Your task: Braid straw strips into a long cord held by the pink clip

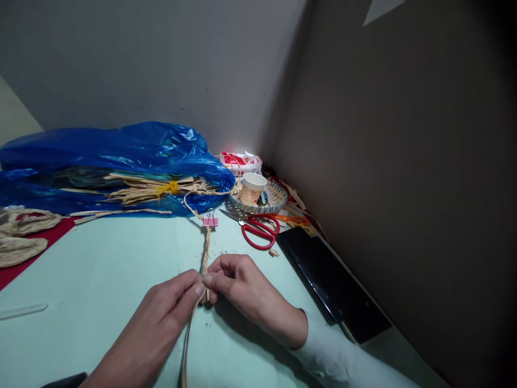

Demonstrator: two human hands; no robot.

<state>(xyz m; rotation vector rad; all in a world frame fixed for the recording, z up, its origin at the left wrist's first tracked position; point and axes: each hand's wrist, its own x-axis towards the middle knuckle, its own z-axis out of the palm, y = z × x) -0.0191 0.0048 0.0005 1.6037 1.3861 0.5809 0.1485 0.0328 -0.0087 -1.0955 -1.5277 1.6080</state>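
A thin braid of tan straw (206,249) lies on the pale green table (105,269), running away from me. A pink binder clip (210,220) grips its far end. My left hand (169,307) and my right hand (238,283) meet at the braid's near end, both pinching the straw strands with fingertips touching. Loose strands (186,345) trail from under my left hand toward the table's front edge.
A blue plastic bag (121,156) with a straw bundle (153,188) lies at the back left. A small woven basket (278,196) holds a paper cup (252,187). Red scissors (258,231) and a dark tablet (331,280) lie to the right by the wall. Braided straw coils (20,237) sit far left.
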